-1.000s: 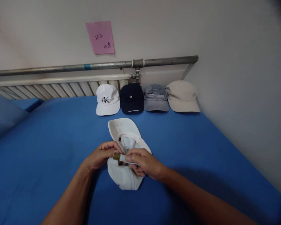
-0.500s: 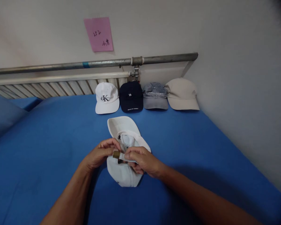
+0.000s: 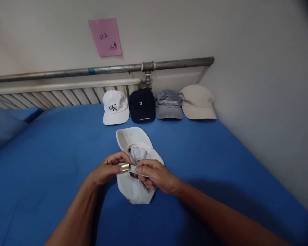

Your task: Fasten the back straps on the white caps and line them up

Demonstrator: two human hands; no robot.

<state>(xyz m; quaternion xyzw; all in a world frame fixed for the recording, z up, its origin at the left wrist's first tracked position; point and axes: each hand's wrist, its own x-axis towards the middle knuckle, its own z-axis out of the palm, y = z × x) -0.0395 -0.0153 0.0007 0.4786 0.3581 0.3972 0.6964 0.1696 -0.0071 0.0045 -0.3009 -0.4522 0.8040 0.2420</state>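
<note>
A white cap lies upside down on the blue sheet, its brim pointing away from me and its inside showing. Across its back opening runs a narrow white strap with a gold-coloured metal buckle. My left hand has its thumb and fingers closed on the buckle at the strap's left end. The strap is pinched by my right hand just right of the buckle, its lower fingers partly hidden beneath the strap and inside the cap.
Behind stand a white cap, a black cap, a grey cap and a beige cap in a row. Beyond them are a radiator and a metal pipe. A pink note hangs on the wall.
The buckle has tilted and now shines brighter, with my left thumb against it. My right hand still pinches the strap. The whole view has shifted slightly.
</note>
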